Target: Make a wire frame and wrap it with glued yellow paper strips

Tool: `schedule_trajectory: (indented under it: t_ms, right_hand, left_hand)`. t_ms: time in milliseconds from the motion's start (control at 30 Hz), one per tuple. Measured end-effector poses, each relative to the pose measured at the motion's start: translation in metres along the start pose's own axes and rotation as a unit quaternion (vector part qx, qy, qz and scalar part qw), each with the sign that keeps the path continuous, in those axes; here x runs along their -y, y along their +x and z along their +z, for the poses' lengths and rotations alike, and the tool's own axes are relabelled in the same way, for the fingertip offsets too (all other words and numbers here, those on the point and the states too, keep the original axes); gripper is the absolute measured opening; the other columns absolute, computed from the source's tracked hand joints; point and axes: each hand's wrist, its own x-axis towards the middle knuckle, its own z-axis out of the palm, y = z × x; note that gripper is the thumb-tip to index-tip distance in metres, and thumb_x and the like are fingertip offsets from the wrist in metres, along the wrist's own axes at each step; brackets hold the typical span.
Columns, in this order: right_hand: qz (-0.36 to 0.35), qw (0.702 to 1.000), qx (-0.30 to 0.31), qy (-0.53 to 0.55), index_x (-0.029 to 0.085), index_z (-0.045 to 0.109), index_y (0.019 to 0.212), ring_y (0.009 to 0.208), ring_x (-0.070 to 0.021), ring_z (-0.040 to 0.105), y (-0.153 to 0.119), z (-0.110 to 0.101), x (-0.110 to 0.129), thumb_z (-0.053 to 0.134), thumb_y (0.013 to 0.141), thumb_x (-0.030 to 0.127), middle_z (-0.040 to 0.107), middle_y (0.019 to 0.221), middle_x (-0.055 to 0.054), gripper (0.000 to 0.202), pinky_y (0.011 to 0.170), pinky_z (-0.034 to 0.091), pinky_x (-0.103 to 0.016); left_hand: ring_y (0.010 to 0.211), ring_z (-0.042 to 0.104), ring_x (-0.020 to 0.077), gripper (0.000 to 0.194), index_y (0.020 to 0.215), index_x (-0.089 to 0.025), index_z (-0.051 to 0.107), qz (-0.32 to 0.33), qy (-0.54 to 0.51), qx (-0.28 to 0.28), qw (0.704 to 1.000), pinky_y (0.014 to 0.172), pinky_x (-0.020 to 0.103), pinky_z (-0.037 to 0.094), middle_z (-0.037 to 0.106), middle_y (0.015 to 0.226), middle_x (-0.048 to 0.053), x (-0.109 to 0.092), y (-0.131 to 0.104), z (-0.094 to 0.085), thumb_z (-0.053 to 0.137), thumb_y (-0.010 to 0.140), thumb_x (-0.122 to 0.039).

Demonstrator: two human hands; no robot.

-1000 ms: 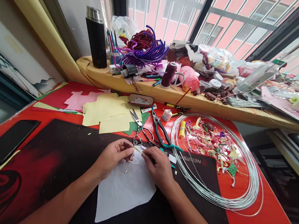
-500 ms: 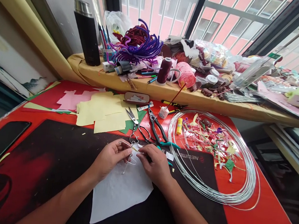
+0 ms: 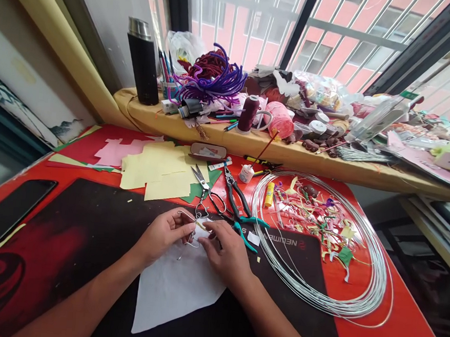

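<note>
Thumb and fingers of my left hand pinch a thin bent silver wire piece, whose curved ends stick out around the fingertips. My right hand is closed on a narrow yellowish strip that meets the wire between both hands. Under the hands lies a white sheet on the black mat. Just beyond them are scissors and black-handled pliers. Teal-handled pliers lie by my right hand, partly hidden by it.
A large wire coil surrounds coloured scraps and a yellow glue stick at right. Yellow paper lies at the back left, a phone at far left. A white bottle stands near the cluttered ledge.
The view has shifted slightly. My right hand has moved a little left over the wire piece, and more of the teal-handled pliers shows beside it. The wire piece has turned slightly.
</note>
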Motion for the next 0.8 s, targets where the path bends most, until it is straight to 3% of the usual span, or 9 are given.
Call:
schedule_trajectory:
  t_ms: [233,567,800]
  right_hand:
    - [0.037,0.999,-0.026,0.013,0.022,0.069,0.107,0.08,-0.0202,0.068,0.0024,0.0,-0.0043,0.063,0.099,0.023,0.072,0.095,-0.007,0.01,0.074,0.055,-0.032]
    - [0.039,0.999,-0.017,0.029,0.021,0.07,0.099,0.081,-0.021,0.067,0.0039,0.0045,-0.0041,0.062,0.1,0.024,0.072,0.091,-0.007,0.008,0.074,0.052,-0.032]
    - [0.023,1.0,-0.013,0.001,0.021,0.071,0.094,0.081,-0.022,0.067,0.003,0.0091,-0.0057,0.058,0.102,0.022,0.071,0.087,-0.007,0.015,0.074,0.052,-0.033]
  left_hand:
    - [0.065,0.067,0.0165,0.032,0.093,-0.017,0.064,-0.007,-0.006,-0.007,1.0,0.06,0.029,0.053,0.068,0.077,0.001,-0.0012,0.0038,-0.0011,0.08,0.08,-0.041]
    - [0.067,0.067,0.0167,0.031,0.097,-0.018,0.063,-0.032,0.002,0.018,0.999,0.063,0.029,0.054,0.069,0.073,0.0,0.0019,-0.0017,0.0005,0.08,0.082,-0.04]
    - [0.067,0.066,0.017,0.033,0.095,-0.018,0.063,-0.015,0.01,0.009,1.0,0.062,0.028,0.052,0.068,0.073,0.0,0.0069,0.0001,0.0012,0.081,0.08,-0.042]
